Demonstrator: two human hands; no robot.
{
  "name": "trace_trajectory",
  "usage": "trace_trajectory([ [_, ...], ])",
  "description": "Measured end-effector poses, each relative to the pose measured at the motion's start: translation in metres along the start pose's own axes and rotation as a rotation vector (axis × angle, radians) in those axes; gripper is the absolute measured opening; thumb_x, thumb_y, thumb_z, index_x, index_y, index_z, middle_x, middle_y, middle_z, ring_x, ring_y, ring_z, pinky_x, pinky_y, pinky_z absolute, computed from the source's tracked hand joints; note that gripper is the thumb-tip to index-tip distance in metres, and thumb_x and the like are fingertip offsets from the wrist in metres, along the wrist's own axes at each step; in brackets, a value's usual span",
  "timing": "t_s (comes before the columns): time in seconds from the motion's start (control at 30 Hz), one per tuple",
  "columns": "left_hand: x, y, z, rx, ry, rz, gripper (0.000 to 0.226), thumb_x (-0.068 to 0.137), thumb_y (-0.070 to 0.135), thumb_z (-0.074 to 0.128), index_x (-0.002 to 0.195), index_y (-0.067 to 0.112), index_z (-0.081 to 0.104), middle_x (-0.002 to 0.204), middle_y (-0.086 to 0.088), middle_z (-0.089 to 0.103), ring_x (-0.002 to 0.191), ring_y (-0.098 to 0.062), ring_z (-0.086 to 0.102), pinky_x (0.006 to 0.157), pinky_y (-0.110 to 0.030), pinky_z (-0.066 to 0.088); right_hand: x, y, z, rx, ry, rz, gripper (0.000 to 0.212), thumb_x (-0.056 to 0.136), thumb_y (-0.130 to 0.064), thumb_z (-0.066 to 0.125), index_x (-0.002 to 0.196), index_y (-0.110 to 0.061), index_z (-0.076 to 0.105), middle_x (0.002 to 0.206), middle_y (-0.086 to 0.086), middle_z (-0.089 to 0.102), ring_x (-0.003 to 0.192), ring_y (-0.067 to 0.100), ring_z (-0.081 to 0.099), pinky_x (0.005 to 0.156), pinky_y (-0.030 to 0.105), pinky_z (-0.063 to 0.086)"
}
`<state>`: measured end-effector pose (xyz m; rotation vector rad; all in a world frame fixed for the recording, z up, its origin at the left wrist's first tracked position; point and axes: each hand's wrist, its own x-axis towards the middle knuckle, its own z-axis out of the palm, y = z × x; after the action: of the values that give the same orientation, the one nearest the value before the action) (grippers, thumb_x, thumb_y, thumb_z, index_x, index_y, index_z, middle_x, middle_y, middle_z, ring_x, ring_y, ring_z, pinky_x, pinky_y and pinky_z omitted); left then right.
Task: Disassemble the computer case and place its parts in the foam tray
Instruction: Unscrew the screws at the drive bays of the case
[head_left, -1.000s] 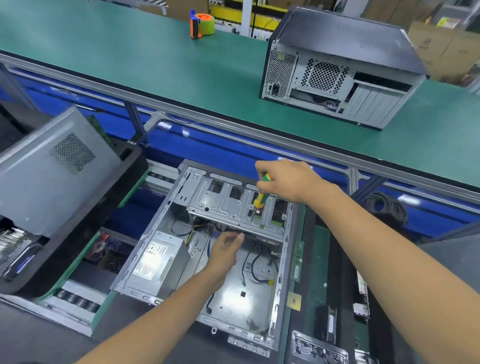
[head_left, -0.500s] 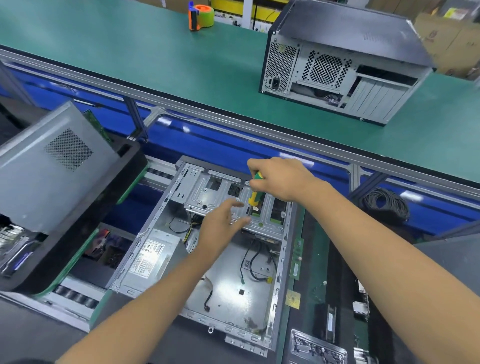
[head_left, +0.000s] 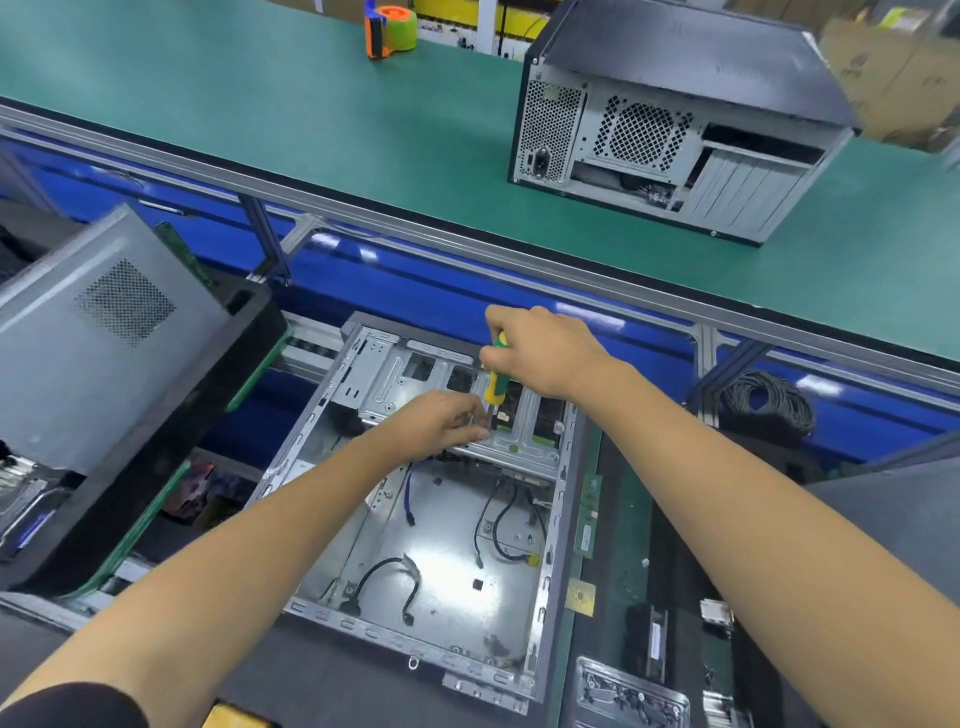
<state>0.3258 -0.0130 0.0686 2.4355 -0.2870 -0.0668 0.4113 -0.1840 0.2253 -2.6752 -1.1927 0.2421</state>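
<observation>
An open grey computer case (head_left: 441, 561) lies on its side in front of me, with loose black cables (head_left: 498, 525) on its floor. Its silver drive cage (head_left: 395, 384) spans the far end. My right hand (head_left: 540, 353) grips the handle of a green and yellow screwdriver (head_left: 494, 387), which stands upright on the cage. Just below, my left hand (head_left: 436, 423) rests on the cage's near edge, its curled fingertips pinching the screwdriver's shaft. My left forearm hides the case's near-left corner.
A grey side panel (head_left: 93, 332) leans in a black tray at the left. A dark tray (head_left: 618, 571) with boards and small parts lies to the right. On the green belt stand a closed computer case (head_left: 665, 119) and a tape dispenser (head_left: 389, 28). A cable coil (head_left: 763, 400) hangs at right.
My left hand rose from inside the case up to the drive cage and closed on the screwdriver's shaft. My right hand has kept the screwdriver over the cage.
</observation>
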Motion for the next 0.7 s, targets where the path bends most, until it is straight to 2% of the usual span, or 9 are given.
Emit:
trace_trajectory([
  [0.1,0.0004,-0.0005,-0.0024,-0.006,-0.004,0.014,0.015,0.094,0.05,0.068,0.094,0.037,0.061,0.067,0.004,0.057,0.058,-0.006,0.045,0.055,-0.021,0.038,0.0015,-0.001,-0.0015,-0.015,-0.014,0.011,0.023,0.095,-0.042,0.053,0.086,-0.024,0.042,0.066,-0.002,0.05,0.058,0.02,0.042,0.053,0.034,0.022],
  [0.2,-0.0005,0.0001,-0.0015,-0.03,0.028,0.01,0.018,0.092,0.051,0.069,0.095,0.033,0.066,0.062,0.01,0.05,0.057,-0.005,0.045,0.052,-0.017,0.033,0.0021,-0.0033,-0.0033,-0.03,-0.023,-0.002,0.025,0.095,-0.044,0.053,0.085,-0.024,0.042,0.067,-0.002,0.051,0.06,0.02,0.044,0.053,0.034,0.023],
  [0.33,-0.0015,0.0005,0.0013,-0.014,0.063,0.025,0.02,0.091,0.053,0.071,0.094,0.033,0.068,0.061,0.017,0.049,0.061,-0.002,0.05,0.053,-0.015,0.034,-0.0002,-0.0063,-0.0005,-0.076,0.003,-0.021,0.025,0.095,-0.044,0.052,0.085,-0.024,0.042,0.066,-0.003,0.051,0.059,0.019,0.044,0.053,0.034,0.022],
  [0.53,-0.0017,0.0015,0.0013,-0.027,0.07,0.019,0.022,0.091,0.052,0.071,0.095,0.03,0.07,0.061,0.016,0.051,0.06,-0.004,0.05,0.053,-0.017,0.033,0.0005,-0.0071,-0.0006,-0.07,-0.014,-0.012,0.024,0.095,-0.044,0.052,0.087,-0.023,0.042,0.068,-0.002,0.051,0.063,0.022,0.045,0.053,0.035,0.023],
  [0.63,-0.0028,0.0001,0.0017,-0.053,0.066,0.006,0.016,0.092,0.046,0.071,0.095,0.03,0.067,0.066,0.027,0.054,0.057,-0.002,0.049,0.052,-0.015,0.033,0.0016,-0.005,-0.0023,-0.053,-0.006,-0.002,0.026,0.094,-0.046,0.053,0.084,-0.025,0.041,0.067,-0.003,0.051,0.062,0.02,0.046,0.053,0.034,0.023],
  [0.7,-0.0034,0.0,0.0018,-0.046,0.061,0.007,0.016,0.092,0.043,0.071,0.094,0.028,0.067,0.066,0.024,0.055,0.057,-0.002,0.049,0.052,-0.015,0.034,0.0011,-0.0054,-0.0009,-0.06,-0.004,-0.002,0.026,0.094,-0.046,0.053,0.083,-0.026,0.04,0.066,-0.003,0.051,0.061,0.019,0.045,0.053,0.034,0.023],
])
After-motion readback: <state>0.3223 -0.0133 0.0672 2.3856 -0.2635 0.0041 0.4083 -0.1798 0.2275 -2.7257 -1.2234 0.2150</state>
